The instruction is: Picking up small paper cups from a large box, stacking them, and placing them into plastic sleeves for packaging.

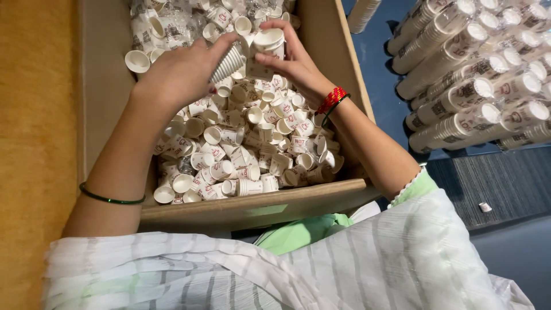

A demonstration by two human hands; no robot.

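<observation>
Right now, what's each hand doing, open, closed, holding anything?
Left hand: closed on a stack of cups.
Right hand: closed on a single cup, over the box.

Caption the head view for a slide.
Both hands, left hand and right hand, nest paper cups above a cup-filled cardboard box.

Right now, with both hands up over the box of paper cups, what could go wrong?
1. The left hand holds a nested stack of cups tilted on its side; it could slide apart and drop back into the loose cups.
2. The right hand pinches a single cup by its rim, so a hard squeeze might crush it.
3. The stacked rows lie on their sides beside the cardboard box and might roll if bumped.
</observation>
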